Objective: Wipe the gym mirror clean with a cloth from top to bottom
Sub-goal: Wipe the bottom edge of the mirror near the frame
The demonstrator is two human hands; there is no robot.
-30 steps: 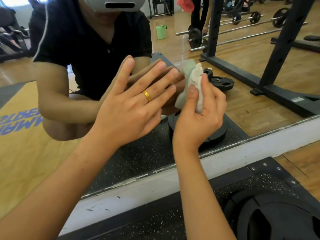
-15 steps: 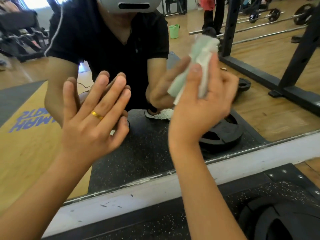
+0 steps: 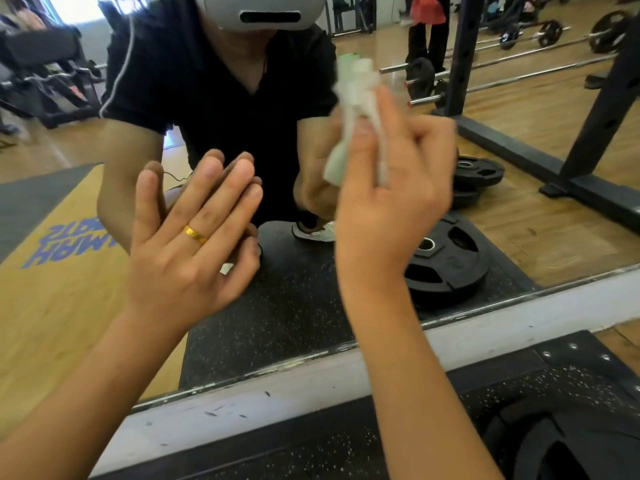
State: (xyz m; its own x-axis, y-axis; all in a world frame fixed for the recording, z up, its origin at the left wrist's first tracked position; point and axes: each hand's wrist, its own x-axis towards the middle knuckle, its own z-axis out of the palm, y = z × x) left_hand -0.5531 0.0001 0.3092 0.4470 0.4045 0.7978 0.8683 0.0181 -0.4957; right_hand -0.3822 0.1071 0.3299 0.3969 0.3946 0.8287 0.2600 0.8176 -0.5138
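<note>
The gym mirror (image 3: 540,140) fills the upper view and reaches down to a white ledge. My right hand (image 3: 388,209) is closed on a crumpled pale green-white cloth (image 3: 353,109) and presses it against the glass at upper centre; the hand is motion-blurred. My left hand (image 3: 187,244), wearing a gold ring, lies flat on the glass lower left with its fingers spread and holds nothing. The reflection shows a crouching person in a black shirt with a grey headset.
A scuffed white ledge (image 3: 519,327) runs below the mirror's bottom edge. A black speckled rubber platform (image 3: 346,452) with a black weight plate (image 3: 568,445) lies at bottom right. Reflected are a weight plate (image 3: 446,265), a squat rack and barbells on wooden flooring.
My right hand has carried the cloth upward along the glass. My left hand slid left and lower on the mirror, then stayed flat. The view tilted slightly.
</note>
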